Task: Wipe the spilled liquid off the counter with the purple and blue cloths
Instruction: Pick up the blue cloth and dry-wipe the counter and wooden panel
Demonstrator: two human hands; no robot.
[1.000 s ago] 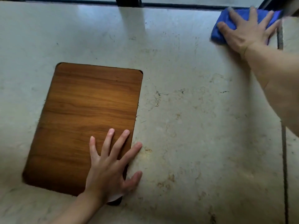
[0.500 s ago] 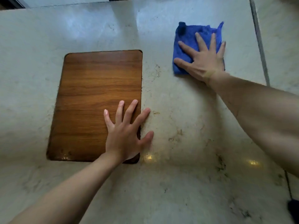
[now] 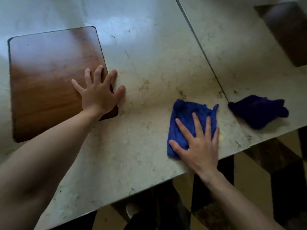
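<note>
Blue cloth [image 3: 187, 117] flat under right hand [image 3: 200, 146].

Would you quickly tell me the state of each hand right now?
Left hand: open, fingers spread, resting on the brown wooden board.
Right hand: open, pressing flat on the crumpled blue cloth.

Left hand [image 3: 99, 95] flat, fingers splayed; right hand [image 3: 199, 146] flat, apparently pressing down.

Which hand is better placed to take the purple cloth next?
Right. The right hand presses the blue cloth just beside the purple cloth; the left hand rests far off on the wooden board.
</note>
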